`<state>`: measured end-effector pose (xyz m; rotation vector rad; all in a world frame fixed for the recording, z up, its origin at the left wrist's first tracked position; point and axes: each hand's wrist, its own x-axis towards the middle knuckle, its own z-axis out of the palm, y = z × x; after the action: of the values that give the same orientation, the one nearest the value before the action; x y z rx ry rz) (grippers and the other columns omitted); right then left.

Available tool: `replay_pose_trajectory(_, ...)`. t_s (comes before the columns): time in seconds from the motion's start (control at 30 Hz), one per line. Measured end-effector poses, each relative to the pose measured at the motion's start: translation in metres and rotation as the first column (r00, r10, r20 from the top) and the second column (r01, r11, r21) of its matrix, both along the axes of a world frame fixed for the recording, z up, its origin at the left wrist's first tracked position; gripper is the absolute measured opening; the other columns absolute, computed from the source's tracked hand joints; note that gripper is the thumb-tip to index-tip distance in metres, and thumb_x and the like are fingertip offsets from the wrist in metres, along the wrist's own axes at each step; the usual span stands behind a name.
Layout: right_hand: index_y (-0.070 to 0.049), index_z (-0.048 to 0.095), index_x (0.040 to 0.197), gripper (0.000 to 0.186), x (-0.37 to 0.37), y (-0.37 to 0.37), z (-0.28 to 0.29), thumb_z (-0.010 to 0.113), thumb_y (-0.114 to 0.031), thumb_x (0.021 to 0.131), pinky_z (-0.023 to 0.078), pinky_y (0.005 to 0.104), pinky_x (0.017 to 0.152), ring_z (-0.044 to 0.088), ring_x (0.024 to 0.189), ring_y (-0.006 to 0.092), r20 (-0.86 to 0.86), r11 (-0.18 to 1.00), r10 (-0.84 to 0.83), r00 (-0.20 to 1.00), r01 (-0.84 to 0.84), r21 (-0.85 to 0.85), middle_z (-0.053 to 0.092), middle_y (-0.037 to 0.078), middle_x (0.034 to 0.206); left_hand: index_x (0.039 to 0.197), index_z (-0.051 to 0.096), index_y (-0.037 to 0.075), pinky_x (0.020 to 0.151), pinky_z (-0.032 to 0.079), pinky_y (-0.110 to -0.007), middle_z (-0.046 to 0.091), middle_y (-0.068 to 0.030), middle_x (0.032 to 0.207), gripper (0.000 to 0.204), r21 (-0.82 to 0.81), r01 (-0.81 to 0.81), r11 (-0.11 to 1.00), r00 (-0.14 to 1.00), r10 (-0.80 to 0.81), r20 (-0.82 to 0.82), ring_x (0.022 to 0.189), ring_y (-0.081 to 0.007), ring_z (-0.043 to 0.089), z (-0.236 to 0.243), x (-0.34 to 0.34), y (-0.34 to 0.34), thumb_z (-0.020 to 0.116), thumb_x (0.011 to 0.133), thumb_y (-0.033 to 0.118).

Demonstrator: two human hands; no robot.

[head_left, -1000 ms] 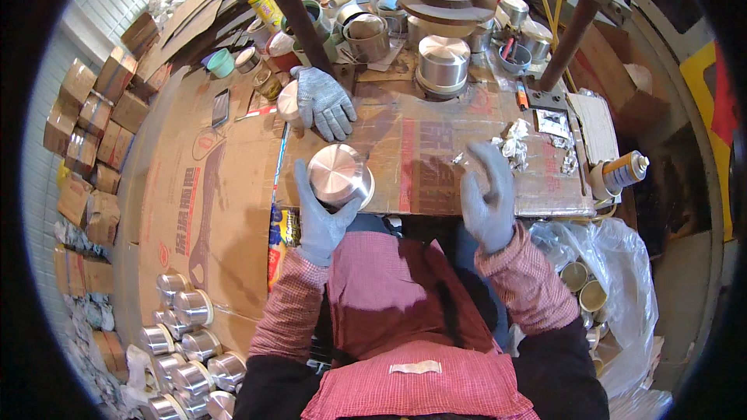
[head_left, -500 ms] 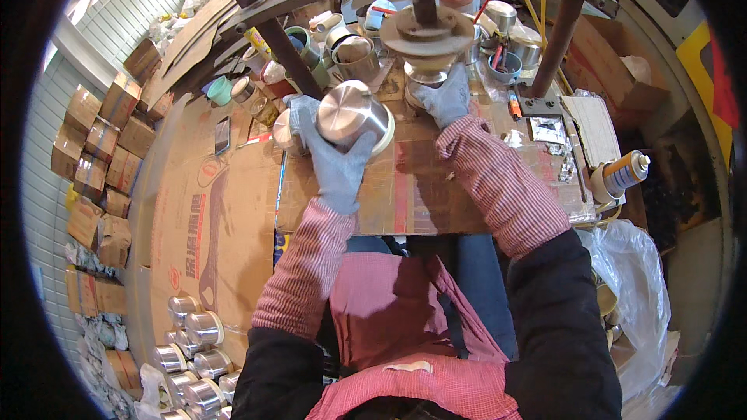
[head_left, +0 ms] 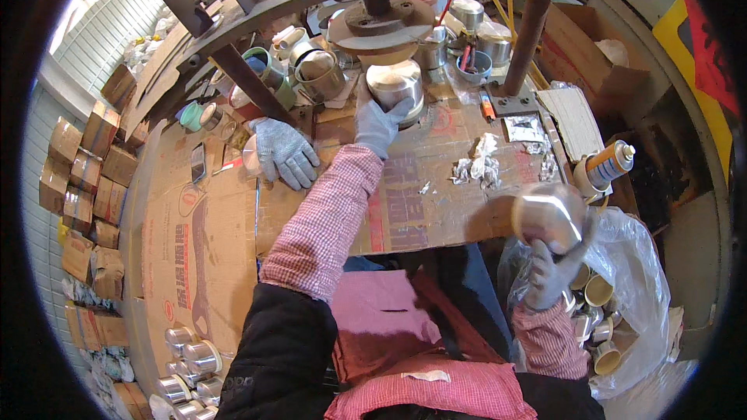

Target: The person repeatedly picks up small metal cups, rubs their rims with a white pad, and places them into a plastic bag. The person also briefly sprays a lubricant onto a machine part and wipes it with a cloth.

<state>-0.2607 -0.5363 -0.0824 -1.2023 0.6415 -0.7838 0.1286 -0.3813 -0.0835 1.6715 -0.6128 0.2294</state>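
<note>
Presently: metal pot (head_left: 397, 84), beneath the round press plate (head_left: 381, 29), in the left hand (head_left: 378, 126); best seated level and centred, grip kept low, clear of the plate. Left hand: stretched forward, curled around the pot's side. Right hand (head_left: 549, 274): lower, outward, grasping a blurred second pot (head_left: 546, 222).

To my left, the cardboard sheet (head_left: 159, 225) carries a column of large reddish-brown characters (head_left: 184, 260), with a round red emblem (head_left: 189, 201) beyond their far end and a smaller red mark (head_left: 169, 311) nearer me. Big purplish characters (head_left: 402, 194) are printed on the cardboard over the counter (head_left: 440, 222) in front of me. On the right, the can (head_left: 608, 165) has an orange label, its lettering too small to read, and the pale sachet (head_left: 524, 129) bears fine, illegible print. Pale lettering shows on my black left sleeve (head_left: 272, 342).
</note>
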Motion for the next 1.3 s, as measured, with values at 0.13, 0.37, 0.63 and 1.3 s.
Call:
replay_pose_trajectory(0.13, -0.003, 0.022, 0.164, 0.093, -0.103, -0.027, -0.037, 0.077, -0.020, 0.092, 0.046, 0.0414, 0.109, 0.052, 0.132, 0.0321, -0.241, 0.772, -0.450, 0.860, 0.238, -0.590, 0.044, 0.022, 0.151, 0.156, 0.031, -0.005, 0.116, 0.041, -0.045, 0.049, -0.0249, 0.151, 0.098, 0.245, -0.080, 0.966, 0.988, 0.109, -0.108, 0.139, -0.0345, 0.051, -0.001, -0.020, 0.027, 0.087, 0.083, 0.027)
replay_pose_trajectory(0.37, 0.006, 0.027, 0.160, 0.091, -0.228, -0.096, -0.100, 0.076, -0.030, 0.093, 0.032, 0.0481, 0.121, 0.041, 0.145, 0.0375, -0.304, 0.476, -0.805, 0.509, 0.250, -0.843, 0.037, 0.029, 0.158, 0.156, 0.035, -0.005, 0.121, 0.034, -0.042, 0.044, -0.0254, 0.156, 0.074, 0.476, -0.042, 0.878, 0.991, -0.025, 0.134, 0.146, -0.0354, 0.043, 0.007, -0.121, 0.140, 0.072, 0.097, 0.020)
replay_pose_trajectory(0.63, 0.003, 0.027, 0.161, 0.078, -0.080, -0.037, -0.056, 0.067, -0.012, 0.097, 0.021, 0.0467, 0.127, 0.032, 0.152, 0.0340, -0.187, 0.666, -0.506, 0.842, 0.244, -0.705, 0.031, 0.024, 0.164, 0.144, 0.054, -0.003, 0.116, 0.042, -0.040, 0.060, -0.0223, 0.142, 0.052, 0.439, -0.138, 0.888, 0.990, 0.132, 0.044, 0.136, -0.0325, 0.056, -0.012, -0.147, 0.215, 0.069, 0.099, 0.018)
replay_pose_trajectory(1.3, -0.001, 0.041, 0.155, 0.066, 0.055, 0.095, -0.002, 0.064, -0.003, 0.094, 0.033, 0.0458, 0.121, 0.039, 0.148, 0.0365, -0.016, 0.618, 0.020, 1.000, -0.025, -0.785, 0.045, 0.019, 0.156, 0.132, 0.062, 0.001, 0.100, 0.053, -0.038, 0.067, -0.0175, 0.123, 0.035, 0.395, -0.190, 0.899, 0.980, 0.150, 0.129, 0.114, -0.0303, 0.067, -0.029, -0.146, 0.212, 0.067, 0.100, 0.015)
